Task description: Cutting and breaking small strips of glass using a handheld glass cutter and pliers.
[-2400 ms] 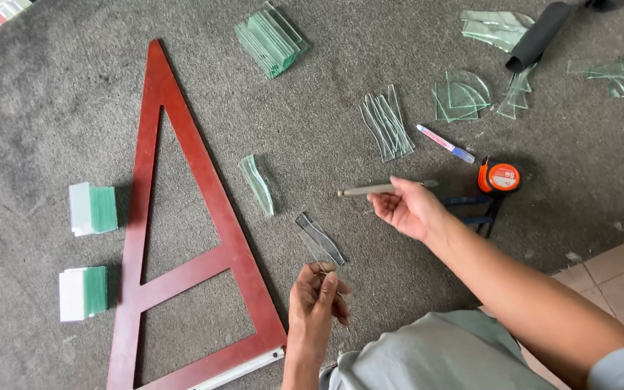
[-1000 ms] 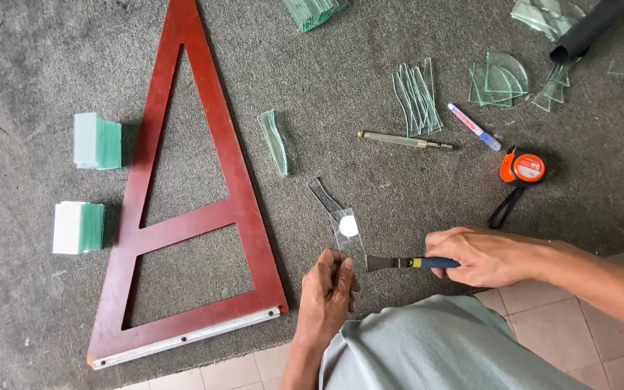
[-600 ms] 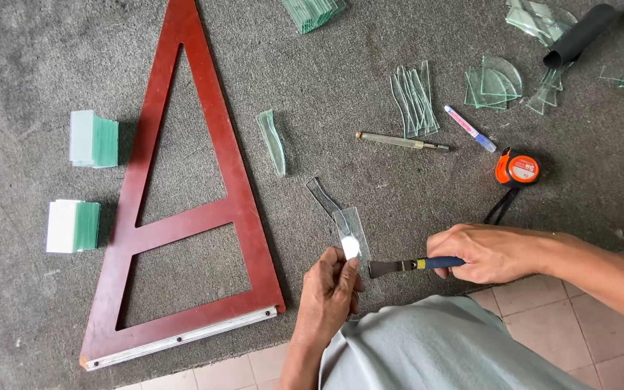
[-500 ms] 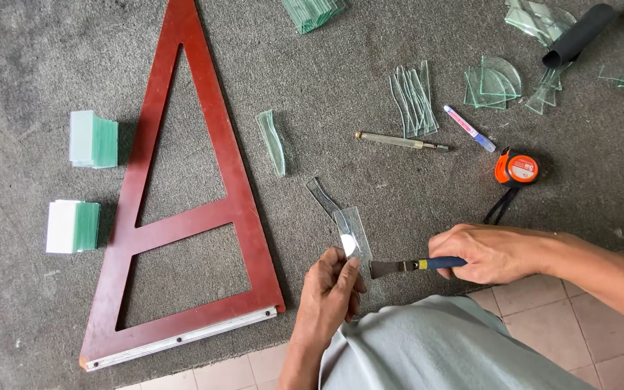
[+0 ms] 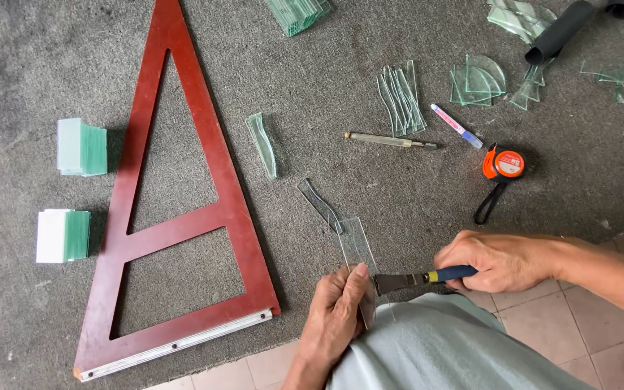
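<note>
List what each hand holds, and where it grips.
Left hand pinches the clear glass strip at its lower end; right hand grips the pliers by their blue handle.

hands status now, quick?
Left hand: closed on a glass strip.
Right hand: closed on pliers, nose at the strip.

- A clear, glossy glass strip is resting in the left hand.
- The right hand is gripping pliers showing dull metal and blue-and-yellow plastic.
- The grey carpet is looking rough and matt.
- The red triangular frame is showing smooth lacquered wood.
</note>
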